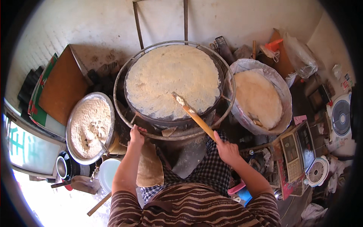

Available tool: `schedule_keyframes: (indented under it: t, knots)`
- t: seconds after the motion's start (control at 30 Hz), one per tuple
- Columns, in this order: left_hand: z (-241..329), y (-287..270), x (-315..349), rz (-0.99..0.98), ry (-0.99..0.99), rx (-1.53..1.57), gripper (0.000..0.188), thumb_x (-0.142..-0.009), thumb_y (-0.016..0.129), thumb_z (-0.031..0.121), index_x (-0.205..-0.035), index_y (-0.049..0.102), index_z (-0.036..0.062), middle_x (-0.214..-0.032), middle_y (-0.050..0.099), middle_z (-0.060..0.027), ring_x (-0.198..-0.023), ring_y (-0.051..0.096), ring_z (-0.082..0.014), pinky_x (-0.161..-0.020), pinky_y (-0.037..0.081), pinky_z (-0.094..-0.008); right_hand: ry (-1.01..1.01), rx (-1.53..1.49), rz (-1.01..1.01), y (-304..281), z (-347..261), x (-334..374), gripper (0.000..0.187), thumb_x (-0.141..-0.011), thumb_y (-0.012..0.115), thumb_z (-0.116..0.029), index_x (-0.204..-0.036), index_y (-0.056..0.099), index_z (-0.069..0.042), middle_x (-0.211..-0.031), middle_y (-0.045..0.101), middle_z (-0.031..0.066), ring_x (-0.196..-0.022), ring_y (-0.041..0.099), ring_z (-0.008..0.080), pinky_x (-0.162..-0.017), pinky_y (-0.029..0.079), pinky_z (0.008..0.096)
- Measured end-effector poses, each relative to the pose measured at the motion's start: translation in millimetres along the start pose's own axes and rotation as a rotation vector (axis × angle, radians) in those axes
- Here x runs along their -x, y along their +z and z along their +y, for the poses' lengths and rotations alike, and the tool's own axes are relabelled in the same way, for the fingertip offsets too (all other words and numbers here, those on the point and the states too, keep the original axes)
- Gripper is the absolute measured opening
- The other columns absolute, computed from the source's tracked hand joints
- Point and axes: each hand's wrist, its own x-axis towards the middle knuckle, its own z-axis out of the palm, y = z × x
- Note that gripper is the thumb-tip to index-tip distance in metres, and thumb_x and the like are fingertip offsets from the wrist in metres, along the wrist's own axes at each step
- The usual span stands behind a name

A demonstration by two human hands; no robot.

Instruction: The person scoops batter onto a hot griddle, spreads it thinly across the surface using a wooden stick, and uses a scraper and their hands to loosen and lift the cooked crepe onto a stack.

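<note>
Cluttered floor ringed the griddle (174,81); right hand (226,150) gripped the wooden spreader (193,115), left hand (136,136) clasped its rim, risking burns.

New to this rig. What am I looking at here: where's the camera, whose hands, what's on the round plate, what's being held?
There is no machine here: a person works with two bare hands. The single picture comes from a wide fisheye camera worn on the person's head, looking down, so straight edges bend near the rim and the forearms enter from the bottom.

In the middle is a large round griddle covered by a thin pale sheet of batter, ringed by a metal hoop. The right hand holds a wooden spreader by its handle, with its far end resting on the batter. The left hand grips the griddle's near rim.

On the person's left is a metal basin of batter. On the right is a plastic-lined tub holding a stack of finished thin sheets. A small fan stands far right.
</note>
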Motion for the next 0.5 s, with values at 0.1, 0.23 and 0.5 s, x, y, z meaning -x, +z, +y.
schedule_keyframes:
  t: [0.1, 0.23, 0.5]
  knots:
    - [-26, 7, 23, 0.034, 0.024, -0.003, 0.024, -0.100, 0.042, 0.030, -0.089, 0.042, 0.0091, -0.073, 0.047, -0.0069, -0.063, 0.050, -0.0233, -0.068, 0.053, -0.0458, -0.045, 0.084, 0.109, 25, 9, -35, 0.076, -0.087, 0.060, -0.024, -0.150, 0.018, -0.015, -0.067, 0.062, 0.0183, -0.058, 0.063, 0.0340, -0.055, 0.050, 0.0449]
    - [-71, 36, 96, -0.086, -0.064, -0.133, 0.026, -0.100, 0.041, 0.030, -0.106, 0.039, 0.0046, -0.088, 0.058, -0.0156, -0.078, 0.062, -0.0301, -0.073, 0.055, -0.0494, 0.014, 0.051, 0.177, 36, 17, -83, 0.073, -0.090, 0.055, -0.027, -0.150, 0.016, -0.013, -0.067, 0.063, 0.0196, -0.058, 0.063, 0.0359, -0.055, 0.051, 0.0459]
    - [-56, 10, 161, -0.690, 0.189, -1.185, 0.017, -0.091, 0.056, 0.020, -0.100, 0.059, 0.0056, -0.089, 0.065, -0.0134, -0.080, 0.065, -0.0319, -0.070, 0.054, -0.0402, -0.133, -0.547, -0.048, 56, -35, -41, 0.064, -0.093, 0.049, -0.027, -0.149, 0.021, -0.018, -0.068, 0.063, 0.0225, -0.061, 0.062, 0.0402, -0.059, 0.050, 0.0500]
